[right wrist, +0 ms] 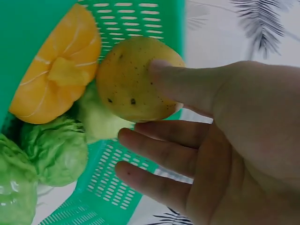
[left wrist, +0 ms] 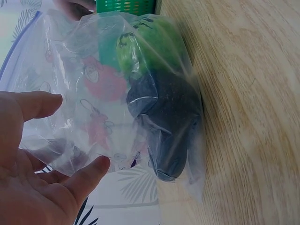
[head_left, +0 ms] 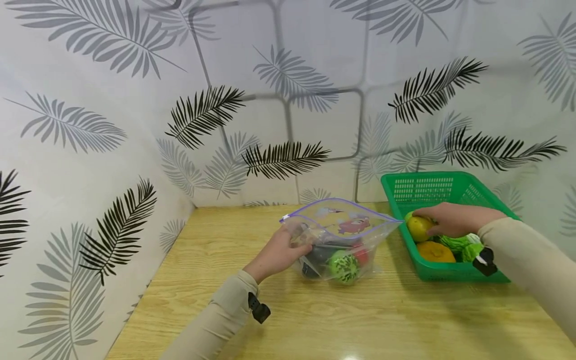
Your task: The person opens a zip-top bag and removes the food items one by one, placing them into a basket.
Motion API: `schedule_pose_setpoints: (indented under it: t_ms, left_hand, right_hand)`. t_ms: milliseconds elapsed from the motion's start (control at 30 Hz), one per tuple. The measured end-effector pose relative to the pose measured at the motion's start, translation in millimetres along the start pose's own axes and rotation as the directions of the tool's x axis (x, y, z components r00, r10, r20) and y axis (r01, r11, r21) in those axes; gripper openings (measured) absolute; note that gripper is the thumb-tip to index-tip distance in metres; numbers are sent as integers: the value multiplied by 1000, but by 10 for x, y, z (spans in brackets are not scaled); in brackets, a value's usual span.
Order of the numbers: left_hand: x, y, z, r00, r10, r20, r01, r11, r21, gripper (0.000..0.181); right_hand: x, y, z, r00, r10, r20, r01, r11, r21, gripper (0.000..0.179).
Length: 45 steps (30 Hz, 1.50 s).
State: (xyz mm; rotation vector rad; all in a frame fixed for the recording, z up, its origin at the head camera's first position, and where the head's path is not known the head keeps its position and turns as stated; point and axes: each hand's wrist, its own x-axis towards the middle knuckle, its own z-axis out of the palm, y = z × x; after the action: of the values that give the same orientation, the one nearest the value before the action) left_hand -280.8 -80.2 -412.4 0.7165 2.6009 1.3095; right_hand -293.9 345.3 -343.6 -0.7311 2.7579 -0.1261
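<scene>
A clear zip bag (head_left: 321,235) with a purple seal and pink cartoon prints stands on the table, its mouth spread. Inside are a green ball with dark streaks (head_left: 344,266), something dark and purplish-black (left wrist: 164,117) and a red item (head_left: 361,254). My left hand (head_left: 281,250) holds the bag's left side, the thumb in front and other fingers behind the plastic. At the right, my right hand (head_left: 450,220) reaches into the green basket (head_left: 450,273). Its thumb and forefinger pinch a round yellow fruit with dark specks (right wrist: 136,79); the other fingers extend below the fruit.
Beside the fruit in the basket lie an orange pumpkin (right wrist: 58,70), a crinkled green cabbage (right wrist: 56,150) and other green produce (right wrist: 14,183). The wooden table (head_left: 333,320) backs onto a wall covering with leaf prints (head_left: 315,65). The basket stands to the bag's right.
</scene>
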Motion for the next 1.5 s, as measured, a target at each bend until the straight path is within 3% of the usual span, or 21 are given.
schedule_pose_setpoints:
  t_ms: [400,533,633,700,733,833,900,933,967,1033,1100,1167,1233,1367,1500]
  left_hand:
    - [4,-14,3,1000,26,15,-26,1000,-12,45]
    - [-3,-7,0,1000,25,14,-25,1000,8,47]
    - [-4,-1,6,1000,26,18,-26,1000,15,47]
    - [-10,8,8,999,30,23,-30,999,12,48]
    - [-13,13,10,999,30,24,-30,999,12,48]
    - [-20,26,16,999,24,28,-24,1000,5,49]
    - [-20,31,18,999,18,27,-18,1000,8,51]
    - [-18,30,19,1000,18,25,-18,1000,9,51]
    - [-16,31,19,1000,18,24,-18,1000,12,52]
    - [-17,31,20,1000,13,20,-13,1000,19,54]
    - [-21,31,15,1000,8,21,-8,1000,20,56]
    - [-29,39,10,1000,-2,23,2,1000,23,58]
    - [-33,48,6,1000,-7,27,6,1000,23,60]
    - [-27,56,4,999,12,30,-13,999,31,59]
    - [-18,61,6,998,54,24,-55,997,44,57]
  right_hand:
    - [156,-3,68,999,23,47,-21,998,-53,54]
    - [120,-103,6,1000,27,-1,-27,998,-59,51]
    - [57,-283,-102,992,17,-122,-25,998,-64,44]
    - [3,-459,-190,967,-17,-256,-7,996,-93,35]
    - [-27,-559,-234,943,-43,-329,7,994,-109,29]
    - [-110,-891,-342,843,-166,-512,95,982,-163,19]
    - [-128,-1104,-388,781,-264,-566,179,963,-201,17]
    - [-122,-1204,-399,763,-305,-571,220,952,-214,16]
    - [-106,-1302,-404,760,-332,-558,256,943,-213,16]
    - [-39,-1480,-387,791,-356,-497,304,934,-186,18]
    - [57,-1632,-346,861,-326,-391,290,945,-150,21]
    - [169,-1734,-288,917,-292,-273,269,956,-117,27]
    - [293,-1785,-231,948,-269,-167,252,961,-115,31]
    - [543,-1768,-141,968,-250,-4,246,958,-146,38]
    - [747,-1698,-74,970,-229,78,238,960,-145,35]
